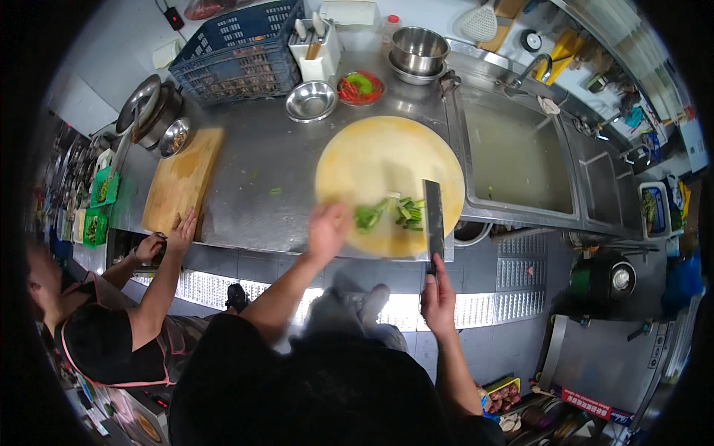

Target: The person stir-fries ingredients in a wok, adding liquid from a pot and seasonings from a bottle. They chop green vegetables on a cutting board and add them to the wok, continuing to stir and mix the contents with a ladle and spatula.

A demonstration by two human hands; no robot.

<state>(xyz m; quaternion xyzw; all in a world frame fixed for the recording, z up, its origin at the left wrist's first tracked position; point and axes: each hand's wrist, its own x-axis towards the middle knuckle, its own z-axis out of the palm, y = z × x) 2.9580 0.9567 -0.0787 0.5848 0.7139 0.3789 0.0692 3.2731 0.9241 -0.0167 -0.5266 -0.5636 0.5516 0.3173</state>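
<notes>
My right hand (438, 301) grips the handle of a cleaver (434, 214), whose blade is seen nearly edge-on above the right part of a round yellowish cutting board (385, 150). Just left of the blade lie cut green pieces (411, 213), apparently scallion or a similar green. Longer leafy greens (368, 216) with a pale stalk end are beside them, blurred. My left hand (328, 231) is at the board's left front edge, close to the leafy greens. Motion blurs its fingers, so whether anything is between them is unclear.
Behind the board stand a steel bowl (311, 101), a dish of red and green peppers (361, 88), a knife block (315, 50) and a blue crate (240, 61). A water-filled sink (519, 156) adjoins on the right. At left, a co-worker's hands (181, 231) are near a wooden board (184, 178).
</notes>
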